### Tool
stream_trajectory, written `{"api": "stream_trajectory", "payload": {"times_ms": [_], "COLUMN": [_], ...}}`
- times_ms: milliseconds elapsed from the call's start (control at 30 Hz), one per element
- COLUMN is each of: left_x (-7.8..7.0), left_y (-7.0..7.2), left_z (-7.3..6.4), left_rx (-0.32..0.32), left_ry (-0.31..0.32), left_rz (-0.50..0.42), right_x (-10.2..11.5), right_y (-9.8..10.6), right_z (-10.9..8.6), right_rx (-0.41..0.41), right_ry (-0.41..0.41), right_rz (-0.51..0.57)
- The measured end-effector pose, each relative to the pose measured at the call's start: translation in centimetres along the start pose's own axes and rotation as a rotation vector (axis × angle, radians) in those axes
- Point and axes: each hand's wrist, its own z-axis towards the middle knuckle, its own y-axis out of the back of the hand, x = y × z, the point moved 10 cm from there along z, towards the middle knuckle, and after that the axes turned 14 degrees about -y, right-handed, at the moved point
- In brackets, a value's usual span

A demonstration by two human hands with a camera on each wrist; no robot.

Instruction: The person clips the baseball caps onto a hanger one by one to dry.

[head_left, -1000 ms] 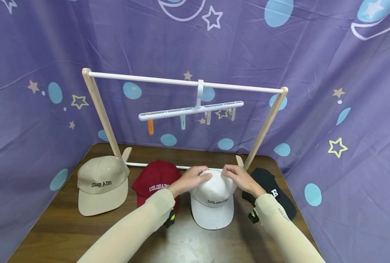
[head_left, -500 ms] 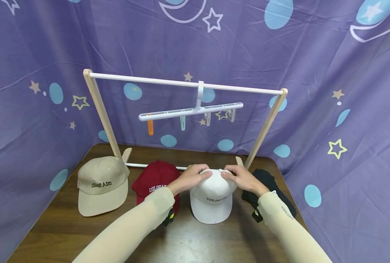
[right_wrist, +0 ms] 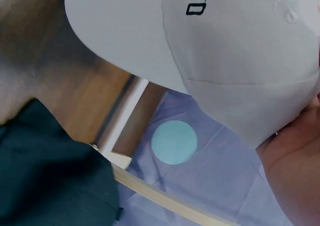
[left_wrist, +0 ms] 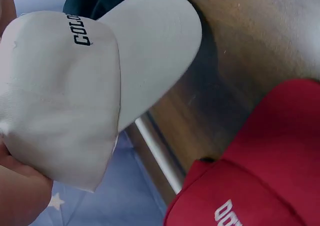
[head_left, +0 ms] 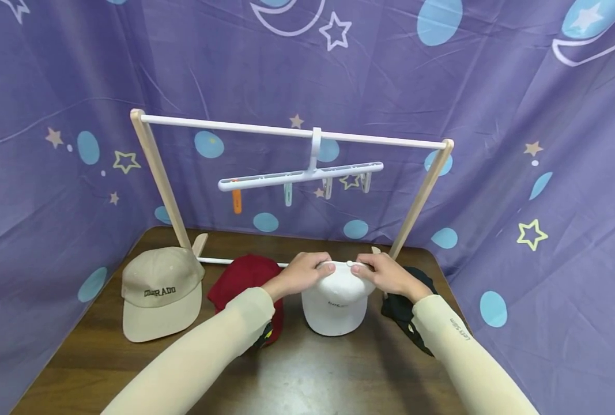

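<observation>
White cap (head_left: pixel 335 300) held above the tabletop (head_left: pixel 297 380)

The left hand (head_left: pixel 301 273) and right hand (head_left: pixel 392 274) pinch its far side, thumbs on top, its brim (head_left: pixel 335 324) toward the person. It sits between the red cap (head_left: pixel 247 278) and the black cap (head_left: pixel 397 311), which is partly behind a sleeve (head_left: pixel 460 340). The tan cap (head_left: pixel 157 279) lies farther left. Behind, a hanger (head_left: pixel 266 181) with four clips (head_left: pixel 237 202) hangs from a rack (head_left: pixel 161 178).

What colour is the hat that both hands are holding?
The hat is white; the head view shows it best.
</observation>
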Motion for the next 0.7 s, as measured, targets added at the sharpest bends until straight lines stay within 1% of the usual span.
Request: {"api": "stream_trajectory", "payload": {"times_ms": [133, 267, 567, 700], "left_x": [-0.8, -1.1, -1.6, -1.9], "left_y": [0.9, 1.5, 1.9, 2.1], "left_z": [0.3, 0.5, 0.9, 1.3], "left_rx": [-0.007, -0.019, -0.013, -0.015], "left_ry": [-0.008, -0.006, -0.016, -0.03], "left_rz": [0.01, 0.003, 0.0, 0.005], "right_x": [1.1, 1.8, 2.0, 2.1], "right_y": [1.1, 1.8, 2.4, 3.1], "right_z": [0.2, 0.4, 0.5, 0.7], "right_rx": [-0.008, -0.003, -0.002, 0.004], "right_ry": [0.027, 0.02, 0.013, -0.003], "right_rz": [-0.017, -0.036, -0.072, -0.085]}}
